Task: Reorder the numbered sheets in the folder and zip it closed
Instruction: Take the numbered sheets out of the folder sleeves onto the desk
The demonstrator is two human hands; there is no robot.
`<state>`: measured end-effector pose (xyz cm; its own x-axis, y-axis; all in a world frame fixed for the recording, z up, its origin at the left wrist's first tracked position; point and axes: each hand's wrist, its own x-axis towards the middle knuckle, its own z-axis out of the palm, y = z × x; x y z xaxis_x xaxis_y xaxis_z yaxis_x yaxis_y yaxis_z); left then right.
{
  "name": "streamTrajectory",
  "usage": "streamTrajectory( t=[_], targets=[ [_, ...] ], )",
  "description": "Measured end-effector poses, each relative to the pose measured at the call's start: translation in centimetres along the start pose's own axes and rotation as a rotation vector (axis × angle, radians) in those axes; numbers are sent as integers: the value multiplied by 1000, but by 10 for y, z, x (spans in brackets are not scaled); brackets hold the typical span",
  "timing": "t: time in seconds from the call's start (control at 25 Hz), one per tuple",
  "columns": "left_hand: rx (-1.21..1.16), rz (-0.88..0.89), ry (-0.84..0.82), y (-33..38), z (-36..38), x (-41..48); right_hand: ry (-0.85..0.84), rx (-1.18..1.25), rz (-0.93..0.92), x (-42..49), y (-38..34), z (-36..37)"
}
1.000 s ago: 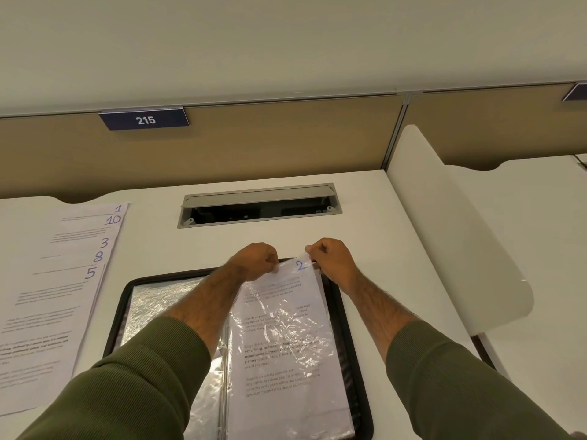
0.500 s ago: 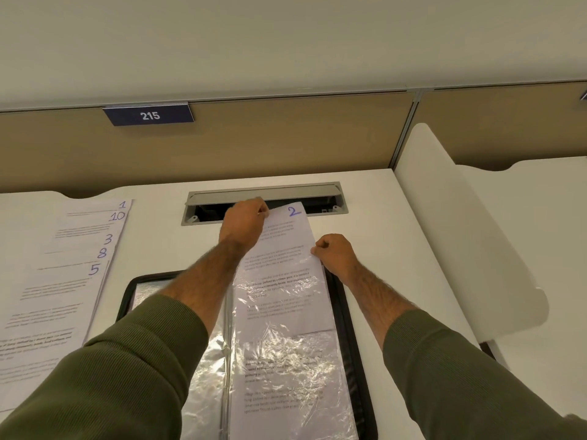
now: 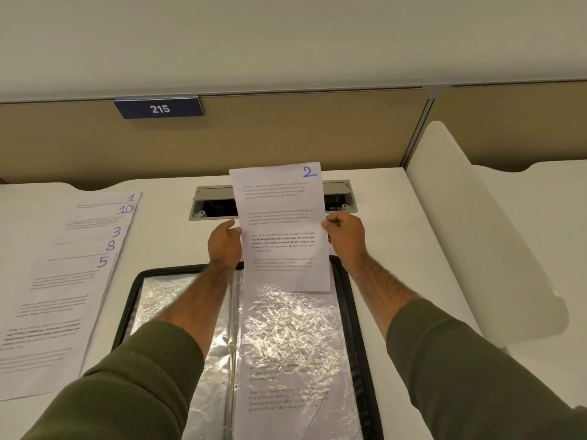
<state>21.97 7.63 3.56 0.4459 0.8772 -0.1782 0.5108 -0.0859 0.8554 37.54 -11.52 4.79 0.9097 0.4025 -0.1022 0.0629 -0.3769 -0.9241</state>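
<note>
Head view, left hand (image 3: 224,246), right hand (image 3: 344,234) gripping sheet (image 3: 282,223)

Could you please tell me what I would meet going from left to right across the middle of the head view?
Fanned white numbered sheets → left hand → white printed sheet marked 2 → right hand → white curved desk divider.

The left hand (image 3: 224,242) and right hand (image 3: 344,236) pinch sheet 2 (image 3: 282,230) by its side edges. It is white with printed paragraphs and a blue handwritten 2 at its top right corner, and it is raised upright. Just below the grip the folder (image 3: 178,269) lies open and unzipped, black-rimmed, its crinkled clear sleeves (image 3: 292,328) showing another printed page. Well left of the grip, sheets (image 3: 63,296) 1, 10, 3, 8 and 5 lie fanned flat.
</note>
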Motion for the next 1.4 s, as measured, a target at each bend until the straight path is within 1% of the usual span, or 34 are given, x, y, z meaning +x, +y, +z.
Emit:
streamTrajectory(
  t=[0.16,0.32,0.52,0.64,0.84,0.96,1.12,1.2,1.28,1.4],
  targets=[
    [-169,6,-6,16,-6,11,9,57,-48,7,-22,-2],
    [-362,31,-4,39,-27,20,63,105,-114,11,-55,-1],
    [-470,99,41,44,-79,6,58,140,-144,-3,-91,21],
    [-472,68,103,32,-120,-7,6,189,-146,-23,-109,48],
    [-417,21,220,-22,-206,-24,-118,217,-87,-77,-123,127],
    [-384,-37,276,-72,-262,-22,-181,160,-64,-118,-129,187],
    [-303,-90,339,-141,-327,-19,-202,60,-11,-168,-130,272],
    [-243,-101,319,-174,-355,-15,-179,33,42,-194,-126,311],
    [-158,-94,262,-203,-384,-10,-151,-4,100,-220,-117,349],
    [-60,-113,223,-239,-417,-1,-113,-60,153,-253,-107,391]
  ],
)
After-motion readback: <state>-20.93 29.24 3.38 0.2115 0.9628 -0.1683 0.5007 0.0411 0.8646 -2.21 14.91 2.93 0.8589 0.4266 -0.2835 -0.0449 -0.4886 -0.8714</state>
